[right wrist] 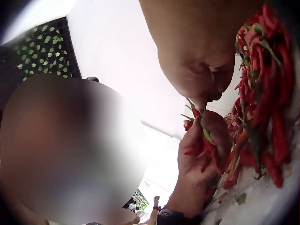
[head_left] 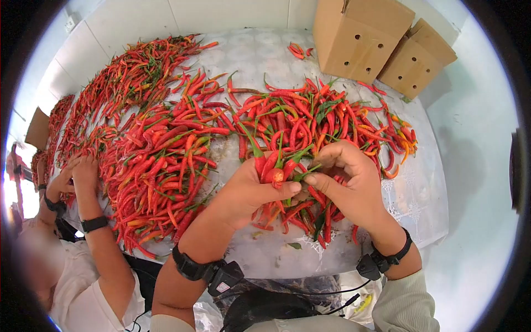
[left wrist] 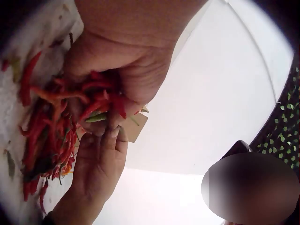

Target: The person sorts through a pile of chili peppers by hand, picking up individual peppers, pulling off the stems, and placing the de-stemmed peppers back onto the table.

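My left hand (head_left: 246, 191) grips a small bunch of red chili peppers (head_left: 274, 165), green stems pointing up and away, the thumb laid across them. One orange-red pepper end faces the camera above the thumb. My right hand (head_left: 354, 185) meets the bunch from the right, its thumb and forefinger pinching a green chili stem (head_left: 310, 174). In the right wrist view, the right fingertips touch the left thumb, and red chilies (right wrist: 206, 152) lie across the left palm. Below both hands spreads a loose heap of red chilies (head_left: 298, 110).
A bigger chili pile (head_left: 160, 160) covers the table's left side, with more heaped behind. Cardboard boxes (head_left: 362, 41) with round holes stand at the back right. Another person's hands (head_left: 83, 174) work at the pile on the left. A fallen leaf (head_left: 294, 245) lies on the patterned tablecloth (head_left: 260, 264).
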A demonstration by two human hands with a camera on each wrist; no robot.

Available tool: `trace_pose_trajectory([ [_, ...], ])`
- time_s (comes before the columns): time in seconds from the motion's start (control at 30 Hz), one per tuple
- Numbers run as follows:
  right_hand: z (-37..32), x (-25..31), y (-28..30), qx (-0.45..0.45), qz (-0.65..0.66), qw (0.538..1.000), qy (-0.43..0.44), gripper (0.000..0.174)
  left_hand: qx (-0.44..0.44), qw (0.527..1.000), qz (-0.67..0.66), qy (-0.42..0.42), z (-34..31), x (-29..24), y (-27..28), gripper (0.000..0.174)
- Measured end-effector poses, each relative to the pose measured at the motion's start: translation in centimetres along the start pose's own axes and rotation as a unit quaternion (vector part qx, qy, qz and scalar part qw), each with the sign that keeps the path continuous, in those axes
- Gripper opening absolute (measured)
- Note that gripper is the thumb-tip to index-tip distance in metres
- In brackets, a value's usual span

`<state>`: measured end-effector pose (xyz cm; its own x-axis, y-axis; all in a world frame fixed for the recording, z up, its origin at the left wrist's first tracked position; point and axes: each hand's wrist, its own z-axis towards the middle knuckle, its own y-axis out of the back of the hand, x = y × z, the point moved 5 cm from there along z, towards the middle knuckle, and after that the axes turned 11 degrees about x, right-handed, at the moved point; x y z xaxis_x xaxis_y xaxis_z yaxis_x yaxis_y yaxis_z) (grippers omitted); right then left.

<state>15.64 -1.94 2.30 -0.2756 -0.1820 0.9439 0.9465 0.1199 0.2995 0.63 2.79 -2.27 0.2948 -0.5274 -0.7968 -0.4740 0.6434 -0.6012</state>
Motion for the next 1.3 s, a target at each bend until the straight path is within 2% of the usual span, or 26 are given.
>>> trace_pose_trajectory([
  [0.07,0.0,0.3,0.5,-0.007,-0.095,0.995,0.009,0.015,0.002,1.000,-0.001,0.003,0.1,0.1,0.0,0.036],
  [0.17,0.0,-0.1,0.6,-0.006,-0.016,1.000,0.016,0.016,0.020,1.000,-0.004,0.015,-0.1,0.1,0.2,0.044],
  [0.23,0.1,0.4,0.2,0.025,-0.061,0.996,0.054,0.015,0.028,0.999,0.000,0.027,-0.2,0.1,0.1,0.045],
  [0.37,0.1,0.7,0.0,0.066,-0.148,0.984,0.069,0.014,-0.033,0.998,0.052,0.033,-0.3,0.0,-0.2,0.040],
  [0.4,0.1,0.9,0.4,0.032,-0.151,0.983,0.102,0.013,-0.047,0.998,0.040,0.021,-0.3,-0.2,-0.3,0.036],
  [0.5,-0.8,2.4,4.6,-0.153,-0.122,0.973,0.120,0.013,-0.054,0.998,0.037,0.021,-0.7,-1.2,-0.3,0.028],
  [0.53,-1.4,2.8,6.9,-0.275,-0.154,0.938,0.148,0.012,-0.046,0.999,0.020,0.011,-0.5,-1.3,-0.3,0.027],
  [0.6,-3.8,5.0,11.3,-0.469,-0.069,0.862,0.180,0.013,-0.052,0.998,-0.019,-0.009,-0.7,-1.3,0.0,0.024],
  [0.63,-5.1,6.7,13.3,-0.546,-0.118,0.796,0.234,0.016,-0.053,0.998,-0.018,-0.010,-0.8,-1.2,0.1,0.024],
  [0.67,-6.3,9.0,14.4,-0.587,-0.136,0.754,0.259,0.017,-0.059,0.998,-0.013,-0.011,-0.7,-1.0,0.4,0.023],
  [0.7,-7.1,10.8,15.7,-0.621,-0.145,0.703,0.315,0.017,-0.066,0.998,-0.008,-0.010,-0.8,-1.0,0.8,0.022],
  [0.73,-7.8,13.1,16.0,-0.625,-0.206,0.656,0.371,0.016,-0.043,0.999,-0.005,-0.007,-0.8,-1.1,0.5,0.021],
  [0.8,-8.1,17.0,16.6,-0.638,-0.266,0.572,0.442,0.017,-0.055,0.998,0.014,-0.004,-1.0,-1.1,0.5,0.021],
  [0.87,-6.9,19.7,18.3,-0.600,-0.330,0.511,0.519,0.017,-0.045,0.999,0.015,0.008,-1.1,-1.2,0.2,0.020],
  [0.9,-5.8,20.4,20.2,-0.594,-0.339,0.505,0.526,0.015,-0.050,0.999,0.021,-0.002,-1.0,-1.4,0.1,0.020],
  [0.93,-4.0,20.2,23.9,-0.578,-0.361,0.524,0.511,0.015,-0.055,0.998,0.026,-0.010,-1.0,-1.5,0.0,0.020],
  [0.97,-1.9,20.2,25.3,-0.596,-0.453,0.536,0.390,0.017,-0.063,0.997,0.031,-0.015,-1.1,-1.5,-0.1,0.020],
  [1.0,0.7,18.6,28.2,-0.588,-0.428,0.626,0.280,0.022,-0.064,0.997,0.034,-0.016,-1.1,-1.4,0.0,0.022],
  [1.03,3.4,15.7,31.0,-0.557,-0.524,0.628,0.143,0.026,-0.068,0.997,0.035,-0.016,-0.9,-1.3,0.3,0.025],
  [1.07,4.6,12.7,30.7,-0.489,-0.465,0.736,0.055,0.031,-0.075,0.996,0.037,-0.014,-1.1,-1.4,0.6,0.027],
  [1.13,4.6,9.6,25.1,-0.428,-0.385,0.811,0.101,0.028,-0.072,0.996,0.032,-0.031,-1.1,-2.1,0.6,0.027],
  [1.2,4.2,6.2,19.4,-0.319,-0.380,0.865,0.077,0.024,-0.076,0.997,0.015,-0.028,-1.0,-1.9,0.9,0.026],
  [1.27,3.0,3.7,13.3,-0.219,-0.344,0.913,0.007,0.020,-0.075,0.997,0.008,-0.001,-1.0,-1.7,1.4,0.025],
  [1.3,2.6,2.8,10.5,-0.165,-0.348,0.923,0.022,0.019,-0.074,0.997,-0.003,-0.011,-1.1,-1.4,1.2,0.023],
])
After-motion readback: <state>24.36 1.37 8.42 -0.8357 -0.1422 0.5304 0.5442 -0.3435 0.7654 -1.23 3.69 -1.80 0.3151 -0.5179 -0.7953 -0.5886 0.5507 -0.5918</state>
